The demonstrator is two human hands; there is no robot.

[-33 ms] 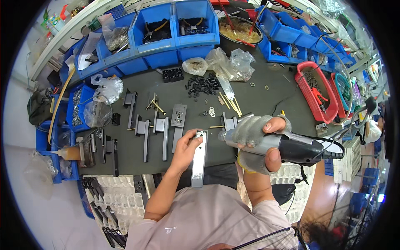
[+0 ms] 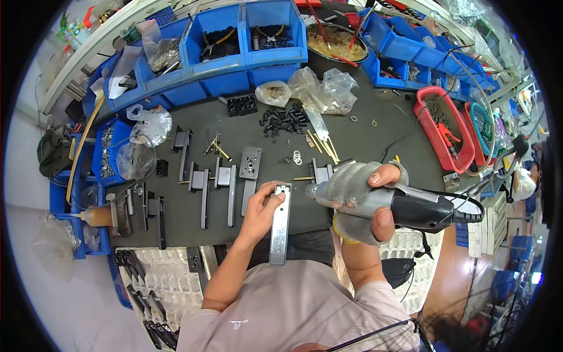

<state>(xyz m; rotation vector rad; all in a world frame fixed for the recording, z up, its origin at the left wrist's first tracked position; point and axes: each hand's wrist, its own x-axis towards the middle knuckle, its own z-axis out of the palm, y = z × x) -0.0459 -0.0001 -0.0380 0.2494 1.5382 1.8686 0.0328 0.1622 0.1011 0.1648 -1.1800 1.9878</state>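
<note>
My left hand [image 2: 258, 214] is bare and closed around the upper end of a long, narrow metal plate [image 2: 280, 234] with small holes and screws in its face. The thumb presses on the plate near its top. My right hand [image 2: 365, 190], in a grey fingerless glove, grips a silver-and-black electric screwdriver [image 2: 419, 208]. Its nose points left toward the plate, with a gap between them. Beyond my hands, several dark grey handle-like metal parts [image 2: 230, 193] lie on the dark mat, one of them partly behind the screwdriver's nose.
Black plastic pieces [image 2: 283, 120] lie heaped mid-table, near brass-coloured rods [image 2: 325, 146] and white rings [image 2: 297, 157]. Blue bins [image 2: 217, 64] line the back. A red basket [image 2: 419, 108] stands right. Below the table edge at left is a pale tray [image 2: 187, 299] with dark parts.
The metal plate has tilted slightly in my left hand, and the bright glare on its face has faded. My right hand and the screwdriver have hardly moved.
</note>
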